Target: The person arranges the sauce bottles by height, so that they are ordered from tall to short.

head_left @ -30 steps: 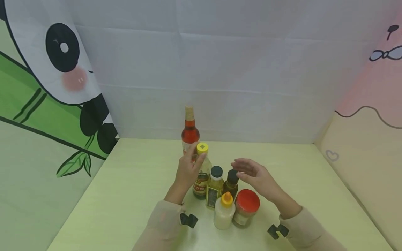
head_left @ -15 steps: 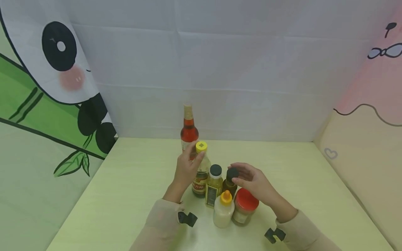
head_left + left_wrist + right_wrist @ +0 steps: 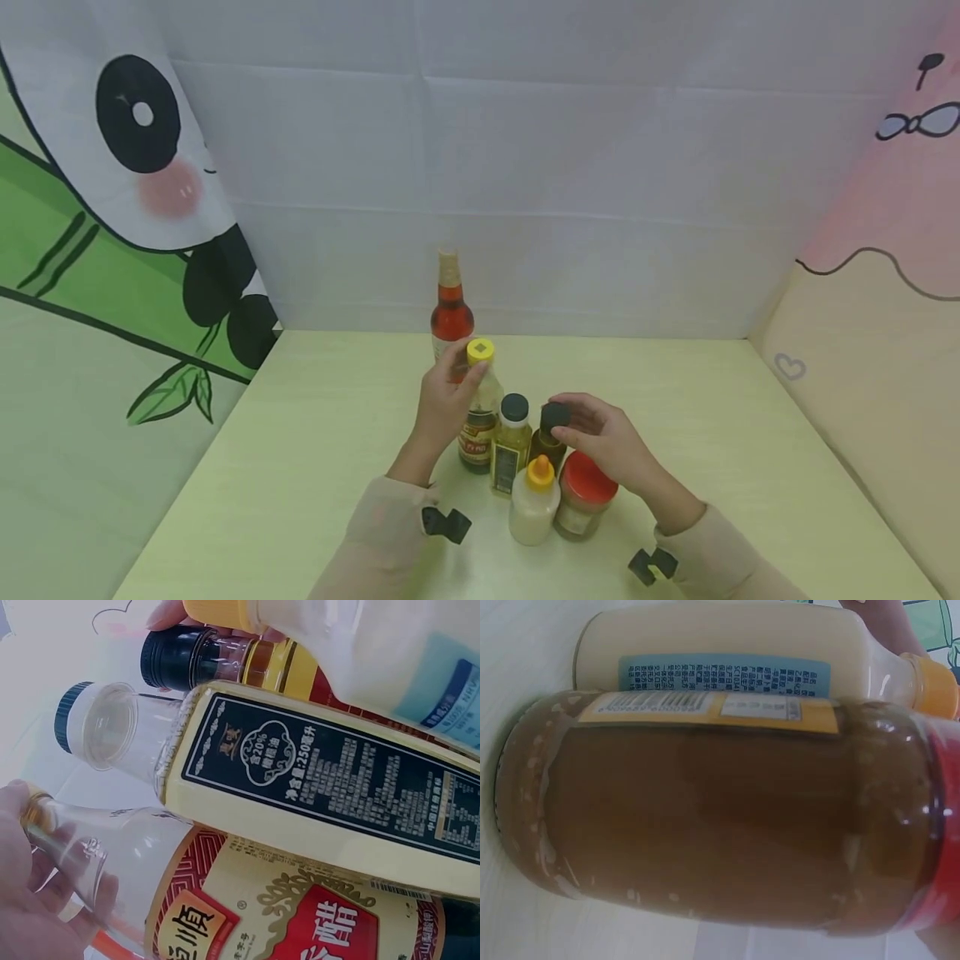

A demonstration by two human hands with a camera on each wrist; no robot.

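Note:
My left hand (image 3: 442,404) holds the neck of a vinegar bottle (image 3: 478,437), just below its yellow cap. In the left wrist view the thumb lies at the cap and fingers show behind the clear glass. With thumb and fingers, my right hand (image 3: 617,442) grips a dark bottle (image 3: 547,450) at its black cap. Between these two stands a small oil bottle (image 3: 510,457) with a dark green cap. Closer to me are a white squeeze bottle (image 3: 534,515) with an orange tip and a red-lidded jar (image 3: 588,487) of brown paste, which fills the right wrist view.
Behind the vinegar bottle rises a tall bottle of red liquid (image 3: 452,321), partly hidden by my left hand. All the bottles stand close together on a pale table (image 3: 315,442). A white cloth backdrop (image 3: 570,167) and printed side cloths surround the table.
My right hand has come in to the left and closed round the dark bottle's cap. The left hand keeps its hold on the vinegar bottle. The bottles have not visibly moved.

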